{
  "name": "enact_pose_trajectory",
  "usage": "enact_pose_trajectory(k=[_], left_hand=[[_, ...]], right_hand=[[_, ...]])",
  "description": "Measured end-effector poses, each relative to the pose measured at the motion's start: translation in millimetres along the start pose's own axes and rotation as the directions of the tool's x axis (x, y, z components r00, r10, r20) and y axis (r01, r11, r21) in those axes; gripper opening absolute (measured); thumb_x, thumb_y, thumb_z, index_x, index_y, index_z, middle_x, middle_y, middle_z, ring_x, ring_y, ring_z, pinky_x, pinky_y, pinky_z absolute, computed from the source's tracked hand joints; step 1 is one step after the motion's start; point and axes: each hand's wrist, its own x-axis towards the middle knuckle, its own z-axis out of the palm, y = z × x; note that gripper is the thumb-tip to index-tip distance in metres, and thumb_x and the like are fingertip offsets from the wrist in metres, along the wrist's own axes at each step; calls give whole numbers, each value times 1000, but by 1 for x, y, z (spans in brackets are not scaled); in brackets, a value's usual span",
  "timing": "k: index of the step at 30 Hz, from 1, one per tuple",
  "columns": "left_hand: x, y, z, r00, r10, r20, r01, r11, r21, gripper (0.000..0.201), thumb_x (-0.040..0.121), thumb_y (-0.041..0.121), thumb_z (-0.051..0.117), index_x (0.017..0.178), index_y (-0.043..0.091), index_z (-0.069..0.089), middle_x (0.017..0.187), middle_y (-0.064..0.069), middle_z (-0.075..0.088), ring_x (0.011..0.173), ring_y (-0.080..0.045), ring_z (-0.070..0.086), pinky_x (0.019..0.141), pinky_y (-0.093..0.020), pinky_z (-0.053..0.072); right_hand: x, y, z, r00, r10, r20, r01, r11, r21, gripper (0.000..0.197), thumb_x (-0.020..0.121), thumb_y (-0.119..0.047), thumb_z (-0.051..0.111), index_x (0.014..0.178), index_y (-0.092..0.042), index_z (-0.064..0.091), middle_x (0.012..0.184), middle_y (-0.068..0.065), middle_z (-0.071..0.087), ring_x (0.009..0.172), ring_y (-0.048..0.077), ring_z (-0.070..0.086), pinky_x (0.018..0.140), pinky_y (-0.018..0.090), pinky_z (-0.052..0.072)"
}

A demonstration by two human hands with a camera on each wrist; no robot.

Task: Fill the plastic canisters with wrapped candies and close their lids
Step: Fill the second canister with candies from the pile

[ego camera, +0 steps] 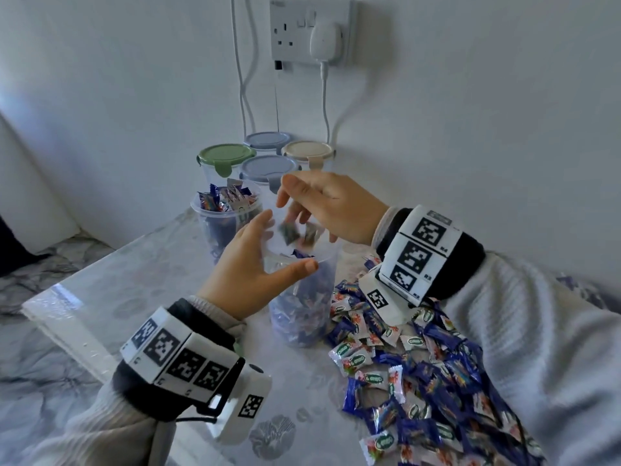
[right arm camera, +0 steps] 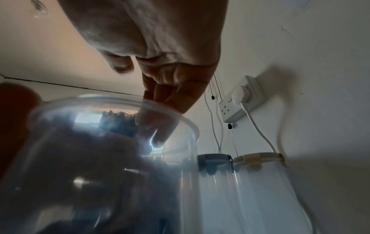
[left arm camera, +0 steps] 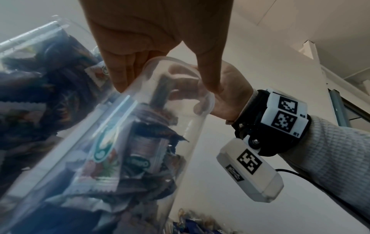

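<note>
A tall, clear, thin-walled plastic canister (ego camera: 304, 297) is standing open near the middle of the glossy, faintly patterned table (ego camera: 134, 274), already filled most of the way with crinkly blue and white wrapped candies. The left hand (ego camera: 250, 274) is grasping it just under the rolled rim, thumb on the near side and fingers curving round the far side. The right hand (ego camera: 331, 210) is hovering over the mouth with its fingers drooping loosely downward and spread apart, gripping nothing; two blurred candies (ego camera: 300, 233) are sitting in mid-air just below those fingertips, above the rim. A loose heap of candies (ego camera: 420, 364) is lying just beside the canister on its right, running toward the table's near edge. A second open canister (ego camera: 226, 216), heaped over its brim, is standing just behind on the left. Four lidded canisters (ego camera: 265, 156), with green, blue and beige clip lids, are clustering against the wall, below a wall socket (ego camera: 311, 30).
</note>
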Motion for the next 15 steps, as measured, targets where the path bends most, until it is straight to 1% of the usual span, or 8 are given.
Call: enact_pose_trajectory(k=[2,6,7,9,11,12,13,15], left_hand=[[0,3,-1,1000,-8,3,8,1000,17,126,47,83,59,145,14,24,143,-1,40,125,-13,45,104,-38,42],[0,10,-4,998,-47,42,38,978,205,119,55,78,58,146,11,21,151,-5,24,136,-22,30,108,-44,36],[0,12,-4,1000,-22,23,15,964,266,112,62,75,60,146,10,23,152,-6,21,138,-23,25,110,-45,33],[-2,20,2,984,163,-67,-134,938,319,85,77,56,63,141,9,34,148,-10,27,137,-23,26,111,-38,29],[-7,34,11,931,351,-95,-316,911,266,65,77,43,62,131,10,46,130,-5,44,118,-11,42,101,-17,33],[-10,43,18,917,395,-50,-375,899,225,59,75,43,58,126,14,50,119,1,49,104,-2,46,92,-9,34],[-13,51,26,908,418,26,-415,887,203,53,75,45,53,120,18,54,110,6,52,93,1,46,85,-8,35],[-16,64,46,887,440,138,-461,840,287,43,73,50,47,107,26,62,100,9,57,89,-6,50,80,-21,35]], right_hand=[[-5,1,-2,999,33,21,-34,999,32,47,101,-41,27,100,-11,62,86,1,70,86,12,65,48,13,46],[-25,2,-19,997,65,-37,-56,980,192,40,101,-37,30,95,-14,62,93,5,70,89,16,65,60,29,55],[-33,4,-25,995,75,-63,-61,978,202,37,102,-34,32,94,-14,62,94,6,69,88,18,65,61,31,55],[-53,14,-36,987,132,-93,-114,978,175,30,101,-29,38,95,-13,62,94,6,69,86,19,64,62,33,55],[-76,29,-44,972,224,-68,-219,973,72,23,98,-28,44,97,-15,63,93,4,68,82,21,63,65,36,54],[-88,40,-46,961,275,-34,-276,961,-23,21,96,-30,46,99,-17,63,92,2,68,81,22,63,69,39,53],[-101,52,-48,940,340,14,-335,932,-140,20,96,-32,47,101,-20,61,93,0,67,82,21,62,73,38,52],[-128,77,-50,855,504,126,-426,819,-383,22,97,-35,46,113,-26,56,109,-4,62,97,14,59,86,30,45]])
